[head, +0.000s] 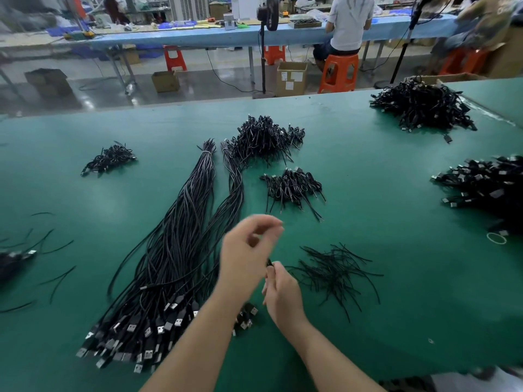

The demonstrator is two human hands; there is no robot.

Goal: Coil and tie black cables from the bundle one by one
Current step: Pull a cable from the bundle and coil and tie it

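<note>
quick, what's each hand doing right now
left hand: fingers curled, blurred; cannot tell if it holds anything
right hand: pinches a black cable

Both hands (263, 267) over cable bundle (169, 264), green table (396, 306).

The bundle of long black cables (181, 250) lies uncoiled on the green counter (396, 292), left of centre, USB plugs fanned at lower left. Coiled, tied cables (293, 186) sit heaped above centre. Loose black ties (334, 273) lie right of centre.
</note>
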